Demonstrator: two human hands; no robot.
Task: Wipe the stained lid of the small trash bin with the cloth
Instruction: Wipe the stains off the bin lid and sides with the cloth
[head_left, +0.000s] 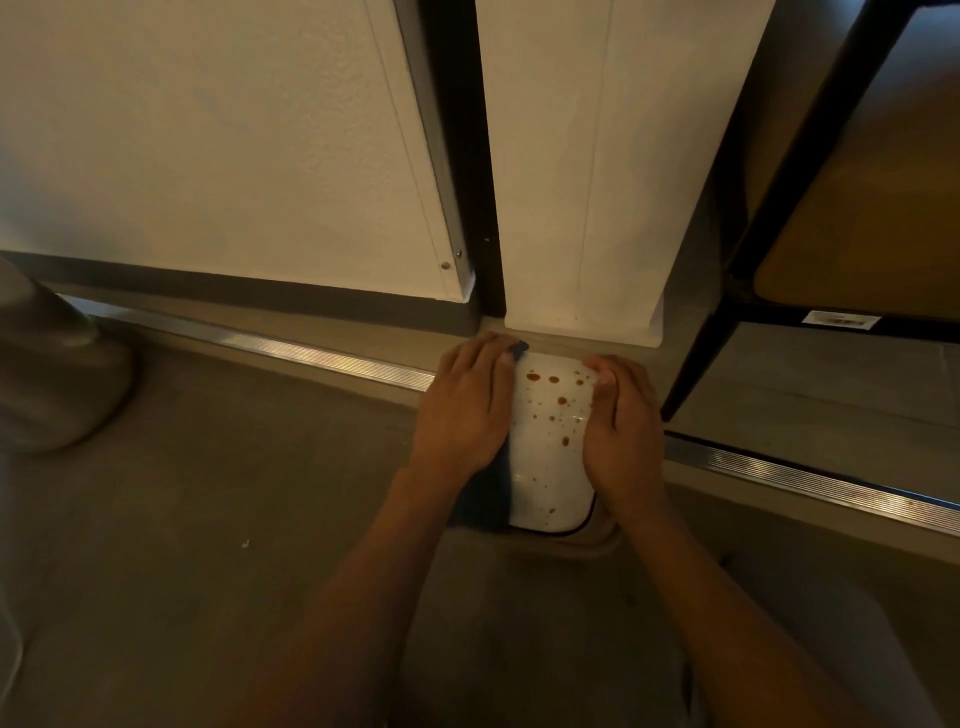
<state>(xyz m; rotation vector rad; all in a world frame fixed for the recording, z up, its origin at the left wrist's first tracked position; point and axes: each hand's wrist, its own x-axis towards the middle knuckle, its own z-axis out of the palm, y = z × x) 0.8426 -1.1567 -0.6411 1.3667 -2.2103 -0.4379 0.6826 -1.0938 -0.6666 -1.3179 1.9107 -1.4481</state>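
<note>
White lid (550, 441) flanked: left hand (462, 410) on cloth (485, 499), right hand (623, 421).

Warm, dim indoor light gives everything a yellow-brown cast. The white wall panels (218, 145) at the top are brightest, while the floor (208, 545) and forearms at the bottom sink into shadow. The metal floor strip (291, 353) catches streaky glare. Wide-angle distortion bends straight lines toward the edges, and the whole frame looks slightly soft.
</note>
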